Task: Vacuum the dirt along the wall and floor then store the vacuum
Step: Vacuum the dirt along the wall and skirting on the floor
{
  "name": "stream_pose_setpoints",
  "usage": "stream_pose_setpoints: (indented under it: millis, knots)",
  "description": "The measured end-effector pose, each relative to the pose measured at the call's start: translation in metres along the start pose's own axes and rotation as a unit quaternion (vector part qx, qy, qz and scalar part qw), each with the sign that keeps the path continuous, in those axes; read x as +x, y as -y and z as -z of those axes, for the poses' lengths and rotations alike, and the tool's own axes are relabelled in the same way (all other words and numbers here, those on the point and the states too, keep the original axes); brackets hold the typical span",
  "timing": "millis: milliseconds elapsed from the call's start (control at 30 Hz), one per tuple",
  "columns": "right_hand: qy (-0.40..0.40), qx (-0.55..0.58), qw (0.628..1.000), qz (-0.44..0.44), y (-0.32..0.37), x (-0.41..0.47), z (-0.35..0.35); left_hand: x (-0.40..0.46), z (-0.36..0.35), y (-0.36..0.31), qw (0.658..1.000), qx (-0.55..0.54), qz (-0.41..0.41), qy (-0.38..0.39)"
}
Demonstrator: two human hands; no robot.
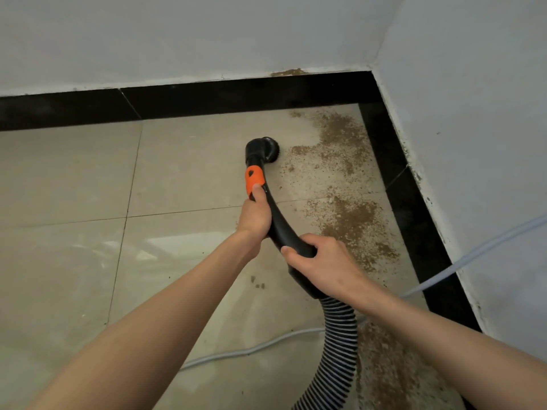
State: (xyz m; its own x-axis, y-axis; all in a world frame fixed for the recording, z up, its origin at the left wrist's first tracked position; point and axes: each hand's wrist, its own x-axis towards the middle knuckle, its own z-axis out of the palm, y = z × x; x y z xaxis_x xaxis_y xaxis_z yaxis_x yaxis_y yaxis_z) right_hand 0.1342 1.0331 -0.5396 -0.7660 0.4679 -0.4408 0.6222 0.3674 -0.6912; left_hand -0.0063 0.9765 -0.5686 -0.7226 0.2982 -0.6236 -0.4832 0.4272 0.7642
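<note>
The glossy beige tiled floor (74, 247) meets white walls above a black skirting band (207, 97), and loose brown dirt (352, 220) lies scattered along the right-hand skirting into the corner. A ribbed black-and-grey vacuum hose (340, 350) trails back toward the person; it looks soft and springy, likely to tug and twist, so guiding is better done from the rigid part. That curved black plastic wand with an orange collar (278, 223) looks light and stiff. The right hand (322, 267) is clamped around its rear end, the left hand (254, 216) wrapped just behind the collar. The round black brush nozzle (266, 149) rests on the floor at the dirt's edge.
</note>
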Motion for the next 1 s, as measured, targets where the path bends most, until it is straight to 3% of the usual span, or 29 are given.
stream_pose_setpoints:
  millis: [300, 467, 633, 867, 1000]
  knots:
    - [-0.061, -0.014, 0.997, -0.049, -0.029, -0.004, 0.029, -0.004, -0.060, -0.015, 0.996, 0.041, -0.008, 0.076]
    - [-0.069, -0.008, 0.996, -0.048, -0.026, 0.000, 0.029, -0.003, -0.059, -0.021, 0.995, 0.051, -0.021, 0.079]
    - [-0.028, 0.032, 0.999, -0.017, -0.017, 0.001, 0.018, -0.006, -0.034, -0.014, 0.997, 0.071, -0.032, 0.009]
    - [0.087, 0.048, 0.994, 0.034, 0.010, -0.012, -0.017, -0.018, 0.036, 0.026, 0.995, 0.010, 0.008, -0.101]
    - [0.110, 0.029, 0.993, 0.039, 0.010, -0.020, -0.022, -0.028, 0.045, 0.039, 0.995, -0.017, 0.024, -0.100]
